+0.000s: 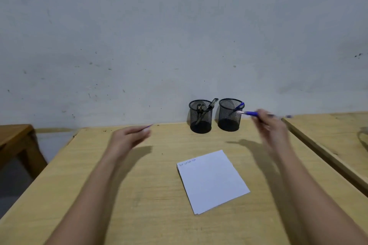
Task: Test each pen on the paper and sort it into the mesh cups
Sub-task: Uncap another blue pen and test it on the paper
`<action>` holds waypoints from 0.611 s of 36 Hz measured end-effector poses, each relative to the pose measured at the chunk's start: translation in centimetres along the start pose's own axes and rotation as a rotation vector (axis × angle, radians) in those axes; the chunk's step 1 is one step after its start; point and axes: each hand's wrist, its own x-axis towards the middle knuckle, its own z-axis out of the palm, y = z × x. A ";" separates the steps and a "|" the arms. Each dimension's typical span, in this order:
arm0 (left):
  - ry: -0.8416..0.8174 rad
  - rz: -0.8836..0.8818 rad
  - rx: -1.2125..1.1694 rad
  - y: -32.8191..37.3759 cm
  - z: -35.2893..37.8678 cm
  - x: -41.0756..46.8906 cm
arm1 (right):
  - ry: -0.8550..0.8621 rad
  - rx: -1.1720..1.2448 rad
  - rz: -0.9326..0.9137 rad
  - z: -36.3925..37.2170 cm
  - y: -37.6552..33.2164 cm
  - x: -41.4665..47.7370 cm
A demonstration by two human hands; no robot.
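Two black mesh cups stand at the table's far edge by the wall. The left cup (200, 117) holds a dark pen and some small items; the right cup (230, 115) holds a blue pen. My right hand (272, 127) grips a blue pen (250, 113) whose clear tip points left at the right cup's rim. My left hand (129, 135) hovers blurred over the table's left part, with a thin purple-tipped object (148, 126) at its fingertips; what it is I cannot tell. A white paper (213, 181) with a line of blue scribbles along its top edge lies between my arms.
The light wooden table (139, 195) ends at a grey wall. A second wooden table (338, 141) stands close on the right, a brown stool or bench (16, 139) at the left.
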 end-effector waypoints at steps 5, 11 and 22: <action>0.000 -0.035 0.183 -1.8 -1.0 0.2 | -0.054 -0.022 0.007 -1.1 -0.3 -0.3; -0.102 -0.010 0.272 -4.8 5.5 0.0 | -0.125 -0.194 0.069 1.3 3.7 -1.2; -0.208 0.214 0.764 -6.0 6.6 2.2 | -0.264 -0.292 0.192 1.6 5.8 -2.2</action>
